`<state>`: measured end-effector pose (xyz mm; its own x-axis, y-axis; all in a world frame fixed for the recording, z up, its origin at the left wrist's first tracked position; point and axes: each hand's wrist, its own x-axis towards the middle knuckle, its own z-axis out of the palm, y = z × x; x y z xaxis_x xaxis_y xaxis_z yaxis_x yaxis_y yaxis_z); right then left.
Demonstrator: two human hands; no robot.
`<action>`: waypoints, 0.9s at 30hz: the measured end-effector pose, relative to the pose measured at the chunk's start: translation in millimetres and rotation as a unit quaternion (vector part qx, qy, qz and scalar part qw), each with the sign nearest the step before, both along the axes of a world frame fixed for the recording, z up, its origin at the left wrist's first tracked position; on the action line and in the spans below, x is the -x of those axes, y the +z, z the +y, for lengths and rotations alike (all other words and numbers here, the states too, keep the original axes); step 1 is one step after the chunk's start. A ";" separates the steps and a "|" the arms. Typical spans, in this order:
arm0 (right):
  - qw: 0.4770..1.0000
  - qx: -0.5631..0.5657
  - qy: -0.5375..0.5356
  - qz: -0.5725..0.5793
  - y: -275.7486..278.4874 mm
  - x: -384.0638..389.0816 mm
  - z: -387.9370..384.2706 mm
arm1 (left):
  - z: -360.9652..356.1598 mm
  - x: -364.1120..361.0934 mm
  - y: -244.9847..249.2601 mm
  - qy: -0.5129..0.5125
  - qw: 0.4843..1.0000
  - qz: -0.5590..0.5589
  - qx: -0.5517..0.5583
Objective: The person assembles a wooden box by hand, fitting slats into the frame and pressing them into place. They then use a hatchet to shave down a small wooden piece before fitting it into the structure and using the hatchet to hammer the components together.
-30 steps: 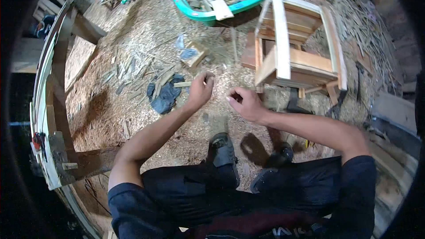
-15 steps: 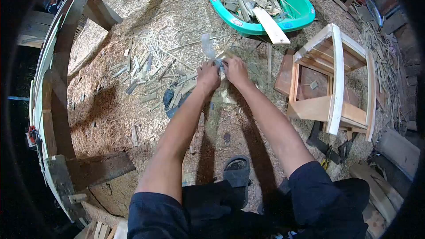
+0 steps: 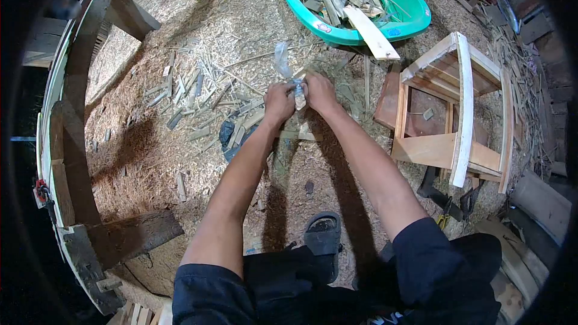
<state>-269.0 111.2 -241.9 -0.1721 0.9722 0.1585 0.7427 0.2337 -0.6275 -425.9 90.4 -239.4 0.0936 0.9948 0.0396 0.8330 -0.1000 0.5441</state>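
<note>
Both hands meet over the middle of the floor, fingers pinched around a small clear plastic bag [image 3: 281, 60]. Its loose end sticks up beyond my left hand [image 3: 279, 104], which is closed on the near side of it. My right hand [image 3: 321, 94] is closed against the other side. Between the fingertips a bluish, crumpled part of the plastic shows, with a pale piece [image 3: 300, 101] below it; its kind I cannot make out. A dark plastic bag [image 3: 227, 135] with wood scraps lies left of my left forearm.
A green plastic tub [image 3: 319, 29] full of wood offcuts stands at the back. To the right is a wooden frame [image 3: 427, 149] with white edges. Wood scraps [image 3: 192, 87] and shavings litter the floor. Yellow-handled pliers [image 3: 444, 219] lie at lower right; timber beams [image 3: 138, 238] at left.
The hands stay together in nearly the same place, turned slightly, so more of the bluish plastic and the pale piece shows between them. The view has shifted a little.
</note>
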 end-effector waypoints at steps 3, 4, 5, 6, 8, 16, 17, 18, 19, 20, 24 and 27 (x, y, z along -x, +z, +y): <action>0.999 0.006 -0.009 0.051 3.9 -2.6 1.2 | -0.7 -1.1 9.4 0.042 0.996 -0.065 0.038; 0.998 0.003 -0.004 0.060 7.4 -3.6 -1.7 | -1.6 -0.9 11.7 0.058 0.994 -0.084 0.043; 0.998 -0.001 0.001 0.069 11.6 -5.1 -4.6 | -2.0 -1.0 14.6 0.074 0.991 -0.103 0.047; 0.997 -0.007 0.006 0.078 11.5 -6.5 -5.1 | -2.5 -0.3 13.6 0.075 0.992 -0.095 0.032; 0.997 0.012 0.002 0.077 10.9 -7.3 -3.4 | -4.7 1.8 10.8 0.077 0.994 -0.080 0.002; 0.984 -0.016 -0.061 0.164 30.4 -8.7 -15.4 | -21.8 -6.8 50.1 0.086 0.980 -0.174 -0.034; 0.982 -0.051 -0.060 0.170 33.4 -10.2 -18.2 | -22.8 -9.7 58.2 0.101 0.970 -0.220 0.007; 0.976 -0.053 -0.065 0.202 42.1 -11.7 -22.6 | -25.3 -14.7 75.5 0.116 0.956 -0.265 0.048; 0.968 -0.054 -0.069 0.234 54.2 -13.4 -28.0 | -27.0 -18.4 89.8 0.114 0.958 -0.258 0.059; 0.960 -0.056 -0.073 0.266 66.9 -16.2 -32.7 | -23.4 -18.5 89.1 0.096 0.956 -0.276 0.033; 0.885 -0.011 -0.095 0.455 112.4 -25.4 -38.1 | -15.5 -32.1 115.7 0.016 0.924 -0.381 -0.005; 0.842 -0.009 -0.065 0.535 173.4 -42.2 -58.5 | -26.3 -53.7 166.2 -0.053 0.893 -0.446 0.036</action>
